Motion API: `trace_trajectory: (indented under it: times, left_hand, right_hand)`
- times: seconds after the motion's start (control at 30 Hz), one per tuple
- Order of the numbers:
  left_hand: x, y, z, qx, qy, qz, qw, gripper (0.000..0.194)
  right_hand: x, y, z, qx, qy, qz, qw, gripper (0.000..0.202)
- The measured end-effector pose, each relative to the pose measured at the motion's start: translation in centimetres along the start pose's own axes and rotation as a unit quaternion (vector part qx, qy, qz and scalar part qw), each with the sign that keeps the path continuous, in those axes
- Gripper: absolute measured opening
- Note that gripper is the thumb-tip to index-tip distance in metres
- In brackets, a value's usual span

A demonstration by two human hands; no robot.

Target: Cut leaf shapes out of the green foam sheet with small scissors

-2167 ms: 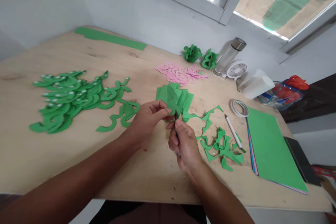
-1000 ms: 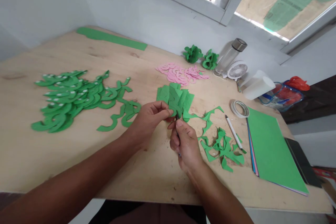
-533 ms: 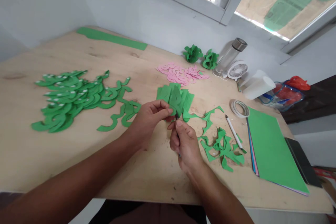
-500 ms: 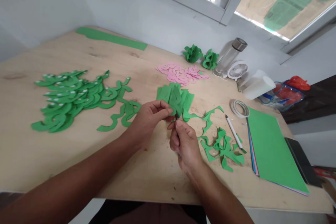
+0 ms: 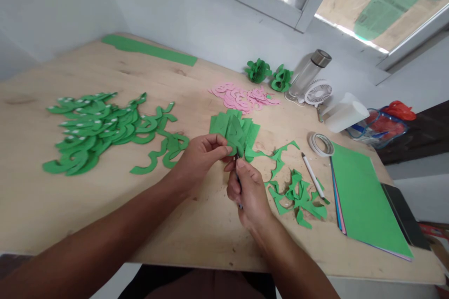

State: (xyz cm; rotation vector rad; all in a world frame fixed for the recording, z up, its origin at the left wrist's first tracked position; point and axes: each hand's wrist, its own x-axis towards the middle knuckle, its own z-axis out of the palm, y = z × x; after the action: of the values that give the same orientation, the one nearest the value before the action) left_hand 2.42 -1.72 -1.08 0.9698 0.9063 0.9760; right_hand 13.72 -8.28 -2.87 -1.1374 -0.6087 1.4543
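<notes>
Between finger and thumb, my left hand [image 5: 206, 156] pinches a green paper piece [image 5: 235, 133] with a curved outline drawn on it. My right hand [image 5: 247, 189] is closed around a pair of scissors [image 5: 237, 155], whose dark blades meet the lower edge of that paper; most of the handle is hidden by my fingers. Just behind lies a stack of green paper strips [image 5: 219, 124]. Cut green curved pieces [image 5: 101, 126], many with white tabs, are heaped on the left. Green paper scraps [image 5: 298, 196] lie to the right of my right hand.
Pink paper cutouts [image 5: 242, 97] lie farther back, near two green paper ornaments [image 5: 258, 71], a bottle [image 5: 308, 72] and a small fan [image 5: 317, 92]. On the right are a tape roll [image 5: 321, 145], a white pen [image 5: 313, 175] and green sheets [image 5: 365, 196].
The scissors and the held paper have shifted only very slightly. Both hands keep their grip, and the piles stay where they were.
</notes>
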Motion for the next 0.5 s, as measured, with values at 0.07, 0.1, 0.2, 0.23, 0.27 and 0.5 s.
trace_trajectory:
  times: [0.07,0.1,0.2,0.23,0.27,0.5]
  left_hand:
    - [0.01,0.03,0.02,-0.002,-0.001,-0.003,1.0,0.019]
    - [0.01,0.04,0.03,-0.006,-0.001,-0.004,1.0,0.02]
    - [-0.02,0.05,0.07,-0.018,0.0,-0.008,1.0,0.019]
    - [-0.03,0.05,0.09,-0.022,0.001,-0.009,1.0,0.019]
    - [-0.04,0.05,0.1,-0.024,0.003,-0.01,1.0,0.019]
    - [-0.07,0.09,0.09,-0.024,0.015,-0.001,1.0,0.018]
  right_hand:
    - [-0.05,-0.02,0.02,0.003,-0.002,0.0,1.0,0.048]
    - [-0.07,-0.02,0.03,0.003,-0.002,-0.001,1.0,0.048]
    - [-0.1,0.0,0.04,0.004,-0.001,-0.004,1.0,0.047]
    - [-0.09,0.01,0.04,0.004,-0.001,-0.004,1.0,0.047]
    - [-0.08,0.02,0.03,0.004,0.0,-0.004,1.0,0.046]
    - [-0.07,0.0,0.05,-0.01,0.002,-0.008,1.0,0.045]
